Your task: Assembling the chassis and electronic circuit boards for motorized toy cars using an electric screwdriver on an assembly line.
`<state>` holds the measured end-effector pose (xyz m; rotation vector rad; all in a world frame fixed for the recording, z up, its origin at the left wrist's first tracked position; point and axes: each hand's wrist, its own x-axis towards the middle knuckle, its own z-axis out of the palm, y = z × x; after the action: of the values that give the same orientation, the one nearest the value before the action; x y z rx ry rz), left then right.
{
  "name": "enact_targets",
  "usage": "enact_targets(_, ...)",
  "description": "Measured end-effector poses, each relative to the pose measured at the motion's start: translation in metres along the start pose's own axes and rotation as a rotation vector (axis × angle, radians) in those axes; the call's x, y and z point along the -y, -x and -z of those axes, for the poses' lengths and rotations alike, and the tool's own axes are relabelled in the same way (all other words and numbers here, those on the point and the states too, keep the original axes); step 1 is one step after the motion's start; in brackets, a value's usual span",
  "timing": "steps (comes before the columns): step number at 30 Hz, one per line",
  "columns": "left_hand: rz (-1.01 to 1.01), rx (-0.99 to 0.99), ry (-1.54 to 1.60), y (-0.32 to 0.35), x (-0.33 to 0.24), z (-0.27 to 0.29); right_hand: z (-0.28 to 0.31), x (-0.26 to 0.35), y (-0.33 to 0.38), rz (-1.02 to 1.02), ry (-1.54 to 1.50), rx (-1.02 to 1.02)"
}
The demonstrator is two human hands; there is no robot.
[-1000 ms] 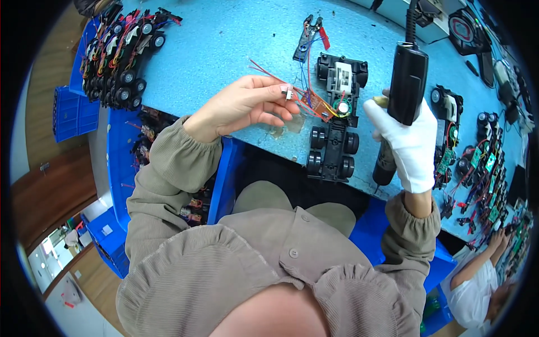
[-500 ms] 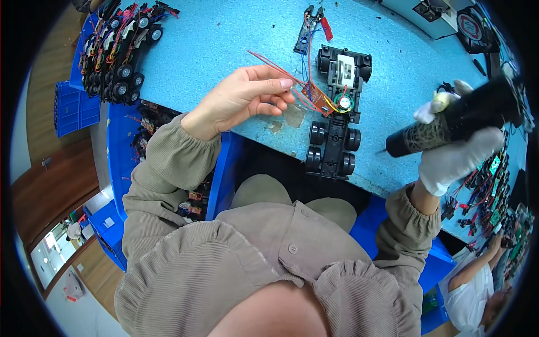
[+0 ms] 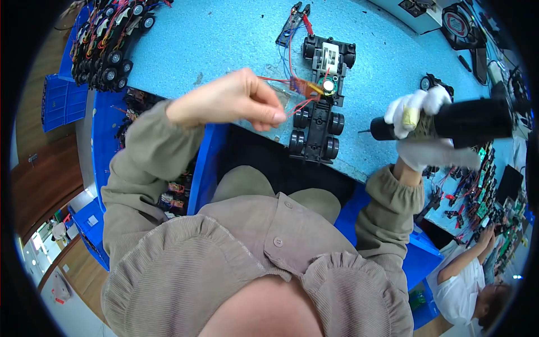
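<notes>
My bare left hand [image 3: 238, 104] is closed in a pinch on thin red wires [image 3: 300, 106], just left of a black toy vehicle chassis [image 3: 319, 126]. The wires lead to a small brown circuit board [image 3: 305, 87], blurred, beside a round green part with a pale centre [image 3: 328, 86] on the chassis. My gloved right hand [image 3: 418, 126] grips a black electric screwdriver [image 3: 471, 121]; its bit points left toward the chassis, apart from it. A yellow wrap shows on one gloved finger. A narrow black plastic piece [image 3: 287, 31] lies past the chassis, joined by red and blue wires.
Several wired chassis [image 3: 112, 48] are piled at the far left. Wired green boards [image 3: 477, 191] lie to the right, near a co-worker in a white top [image 3: 460, 286]. A black fan-like unit [image 3: 456, 25] stands at the back right. Blue crates [image 3: 66, 101] flank the table.
My left hand has turned over and come down, its fingers now pinched on the red wires lower beside the chassis. The screwdriver has swung more level. The whole view has shifted slightly.
</notes>
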<state>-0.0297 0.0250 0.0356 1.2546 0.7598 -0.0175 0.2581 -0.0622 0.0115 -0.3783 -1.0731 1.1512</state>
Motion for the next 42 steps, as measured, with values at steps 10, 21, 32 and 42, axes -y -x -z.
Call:
enact_targets(10,-0.06,0.039,0.752,-0.008,-0.009,-0.032,-0.007,-0.013,0.008,0.04,-0.128,-0.365)
enact_targets(21,-0.803,-0.769,-0.806,-0.044,0.028,-0.046,-0.036,-0.035,-0.012,0.254,-0.052,-0.433)
enact_targets(32,-0.531,-0.912,-0.342,-0.057,0.035,-0.07,-0.036,-0.026,-0.009,0.158,-0.055,-0.245)
enact_targets(42,-0.346,-0.468,0.366,-0.054,0.026,-0.053,0.214,0.062,-0.177,0.303,0.272,-0.181)
